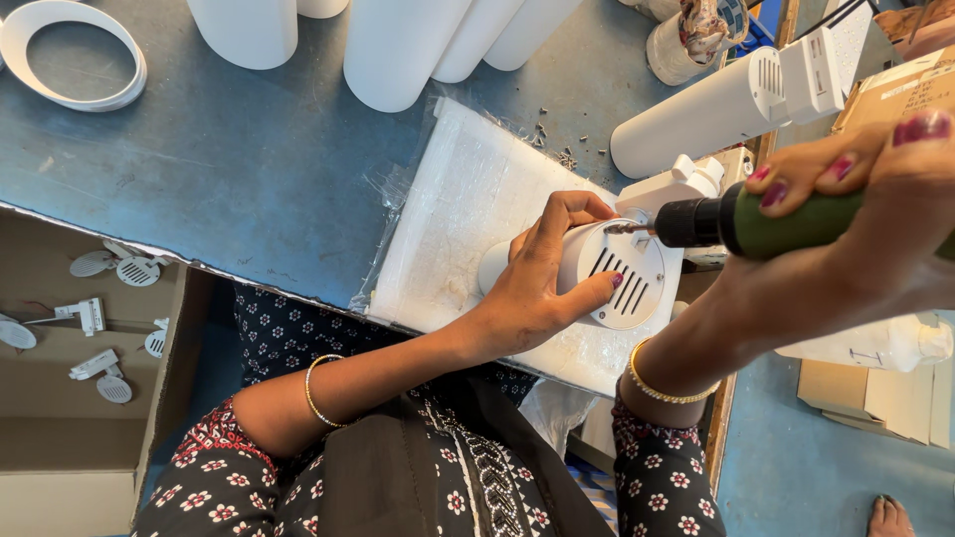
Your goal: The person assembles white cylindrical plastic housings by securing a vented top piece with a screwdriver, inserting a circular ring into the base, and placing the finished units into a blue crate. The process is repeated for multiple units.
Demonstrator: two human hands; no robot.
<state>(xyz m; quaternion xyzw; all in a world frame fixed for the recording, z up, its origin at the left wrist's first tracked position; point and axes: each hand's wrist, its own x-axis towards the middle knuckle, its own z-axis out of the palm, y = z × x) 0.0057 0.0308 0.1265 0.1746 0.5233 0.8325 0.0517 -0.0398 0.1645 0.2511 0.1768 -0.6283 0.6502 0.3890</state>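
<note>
While left hand [542, 283] fingers clasp white vented housing [622, 273] on blue bench [229, 169], right hand [860, 189] grips green driver [766, 221], open brown carton [70, 418] lower left, tan box [890, 94] upper right.

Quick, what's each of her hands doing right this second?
Left hand: closed around the white vented lamp housing, steadying it on the foam pad.
Right hand: gripping the green power screwdriver, bit at the housing's rim.

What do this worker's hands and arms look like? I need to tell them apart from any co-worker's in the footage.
Both forearms are bare. Each wrist carries a thin gold-coloured bangle, the right one beaded. The left hand and right hand both have dark pink polished nails. The clothing is black with small white and red flowers.
</note>
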